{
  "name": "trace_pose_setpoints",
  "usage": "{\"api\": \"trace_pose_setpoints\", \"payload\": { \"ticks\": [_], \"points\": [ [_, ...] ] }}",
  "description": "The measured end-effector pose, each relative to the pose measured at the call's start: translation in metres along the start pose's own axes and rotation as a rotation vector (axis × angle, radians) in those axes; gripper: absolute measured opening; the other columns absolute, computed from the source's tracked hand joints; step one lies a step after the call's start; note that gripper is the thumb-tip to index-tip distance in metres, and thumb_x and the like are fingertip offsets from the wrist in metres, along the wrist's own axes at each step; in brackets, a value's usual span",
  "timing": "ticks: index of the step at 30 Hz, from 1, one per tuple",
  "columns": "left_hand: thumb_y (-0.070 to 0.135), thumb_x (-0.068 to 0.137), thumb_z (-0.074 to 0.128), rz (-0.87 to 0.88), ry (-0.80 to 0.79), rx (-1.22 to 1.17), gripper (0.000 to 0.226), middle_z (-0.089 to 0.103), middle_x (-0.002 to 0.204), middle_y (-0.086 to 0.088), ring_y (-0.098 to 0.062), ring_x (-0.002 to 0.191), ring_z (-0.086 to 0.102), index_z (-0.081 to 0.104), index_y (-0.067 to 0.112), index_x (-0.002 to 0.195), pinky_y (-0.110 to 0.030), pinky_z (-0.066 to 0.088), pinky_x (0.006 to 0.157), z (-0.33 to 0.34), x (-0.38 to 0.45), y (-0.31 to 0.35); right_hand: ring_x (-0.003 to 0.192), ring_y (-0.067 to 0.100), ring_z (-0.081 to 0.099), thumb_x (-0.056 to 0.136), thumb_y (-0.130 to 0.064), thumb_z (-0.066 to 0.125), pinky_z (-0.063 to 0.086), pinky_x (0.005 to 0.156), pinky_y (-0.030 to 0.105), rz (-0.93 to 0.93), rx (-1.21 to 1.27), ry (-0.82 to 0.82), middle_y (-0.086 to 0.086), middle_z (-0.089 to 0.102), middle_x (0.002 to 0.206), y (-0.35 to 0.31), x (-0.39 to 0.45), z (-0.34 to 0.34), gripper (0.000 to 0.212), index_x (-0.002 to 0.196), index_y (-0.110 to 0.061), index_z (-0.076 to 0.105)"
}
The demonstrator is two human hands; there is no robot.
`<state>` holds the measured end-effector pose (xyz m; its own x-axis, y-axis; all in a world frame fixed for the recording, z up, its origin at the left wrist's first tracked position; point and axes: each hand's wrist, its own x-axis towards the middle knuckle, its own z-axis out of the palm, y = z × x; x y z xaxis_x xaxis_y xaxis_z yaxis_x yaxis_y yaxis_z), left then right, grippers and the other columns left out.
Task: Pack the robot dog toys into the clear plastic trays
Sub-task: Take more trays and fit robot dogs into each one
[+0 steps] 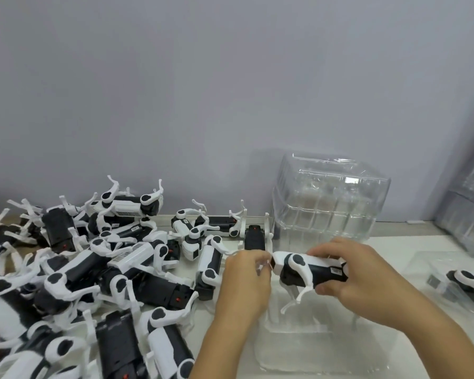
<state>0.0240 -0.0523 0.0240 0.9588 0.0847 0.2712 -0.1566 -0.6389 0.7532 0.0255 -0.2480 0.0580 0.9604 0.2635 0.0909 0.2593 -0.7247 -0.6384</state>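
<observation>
Clear plastic: an empty clear tray (323, 348) lies on the pale tabletop (411, 242) directly under both hands.
Held toy: a black-and-white robot dog toy (309, 272) is up in the air above that tray, body lying sideways, white legs hanging down toward it.
Right hand (367, 280): its grip is curled round the rear half of the toy's body, thumb below and fingers over the top.
Left hand (245, 280): its fingers are bent in a pinching grip at the toy's front end; what exactly they pinch is too small to tell.
Loose toys: a jumbled pile of robot dogs (80, 274) covers the left part of the tabletop, many on their backs or sides with legs sticking up.
Tray stack: a stack of clear trays (331, 198) stands against the grey wall (203, 91), just behind the hands.
Packed tray: at the right edge a tray with a dog in it (465, 285) sits on the tabletop, partly cut off.
Far right: more clear plastic packaging (471, 203) leans near the wall.
</observation>
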Motion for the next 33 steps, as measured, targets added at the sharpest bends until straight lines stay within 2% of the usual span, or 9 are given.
{"api": "trace_pose_setpoints", "payload": {
  "ticks": [2,4,6,12,16,19,24,29,33],
  "points": [
    [0.008,0.095,0.052,-0.002,-0.009,-0.003,0.025,0.052,0.070,0.006,-0.007,0.065,0.050,0.075,0.015,0.089,-0.004,0.035,0.056,0.000,0.001,0.000,0.095,-0.007,0.052,0.074,-0.013,0.083,0.039,0.074,0.015,-0.010,0.000,0.003,-0.022,0.059,0.097,0.003,0.000,0.000,0.043,0.095,-0.048,0.069],
    [0.007,0.096,0.053,-0.011,-0.014,-0.016,0.025,0.052,0.067,0.014,0.010,0.060,0.051,0.077,0.016,0.092,-0.003,0.035,0.057,0.002,0.001,0.000,0.096,-0.007,0.052,0.074,-0.012,0.083,0.039,0.074,0.014,-0.017,-0.009,-0.025,-0.021,0.060,0.099,0.004,0.001,-0.001,0.044,0.098,-0.046,0.069],
    [0.005,0.095,0.053,-0.028,-0.014,-0.035,0.026,0.056,0.065,0.016,0.016,0.060,0.051,0.077,0.015,0.094,-0.002,0.036,0.057,0.002,0.002,0.000,0.093,-0.005,0.055,0.072,-0.011,0.084,0.040,0.071,0.013,-0.010,0.010,-0.020,-0.020,0.061,0.099,0.004,0.002,-0.001,0.046,0.098,-0.045,0.068],
    [0.003,0.097,0.048,-0.153,0.088,-0.114,0.030,0.074,0.094,0.003,-0.010,0.091,0.066,0.076,0.015,0.096,-0.015,0.045,0.074,0.002,0.007,0.000,0.088,0.006,0.060,0.071,-0.006,0.082,0.048,0.073,0.023,0.054,0.048,-0.007,-0.012,0.065,0.100,0.004,-0.002,0.005,0.042,0.099,-0.036,0.071],
    [0.005,0.097,0.047,-0.221,0.144,-0.209,0.030,0.073,0.085,0.005,-0.008,0.088,0.068,0.072,0.020,0.091,-0.020,0.051,0.077,0.000,0.012,0.001,0.088,0.010,0.062,0.073,-0.002,0.080,0.049,0.071,0.023,0.097,0.078,-0.002,-0.008,0.064,0.101,0.008,-0.004,0.003,0.042,0.100,-0.033,0.072],
    [0.005,0.096,0.046,-0.242,0.158,-0.234,0.030,0.073,0.085,0.002,-0.012,0.086,0.069,0.072,0.019,0.090,-0.017,0.050,0.071,0.006,0.013,0.004,0.085,0.007,0.060,0.073,0.001,0.078,0.043,0.063,0.017,0.098,0.050,0.008,-0.009,0.064,0.096,0.012,0.000,-0.002,0.043,0.101,-0.031,0.073],
    [0.005,0.092,0.047,-0.243,0.223,-0.168,0.029,0.071,0.083,0.001,-0.013,0.077,0.063,0.074,0.015,0.090,-0.013,0.041,0.060,0.027,0.014,0.019,0.083,0.001,0.058,0.071,0.004,0.080,0.040,0.063,0.013,0.118,0.056,0.024,-0.018,0.063,0.087,0.016,0.004,-0.007,0.045,0.098,-0.032,0.075],
    [0.009,0.093,0.048,-0.206,0.139,-0.116,0.028,0.069,0.088,0.005,-0.005,0.078,0.060,0.074,0.015,0.100,-0.006,0.037,0.056,0.026,0.013,0.028,0.082,0.005,0.063,0.070,0.010,0.076,0.043,0.061,0.015,0.130,0.097,0.086,-0.013,0.069,0.084,0.021,0.005,-0.004,0.051,0.090,-0.037,0.077],
    [0.019,0.098,0.046,-0.212,-0.071,-0.053,0.031,0.063,0.122,0.001,-0.009,0.095,0.056,0.059,0.022,0.127,-0.014,0.039,0.069,0.023,0.003,0.024,0.077,0.004,0.063,0.070,0.008,0.075,0.045,0.059,0.012,0.108,0.124,0.131,-0.012,0.070,0.081,0.021,0.000,0.002,0.051,0.091,-0.038,0.078]
  ]
}}
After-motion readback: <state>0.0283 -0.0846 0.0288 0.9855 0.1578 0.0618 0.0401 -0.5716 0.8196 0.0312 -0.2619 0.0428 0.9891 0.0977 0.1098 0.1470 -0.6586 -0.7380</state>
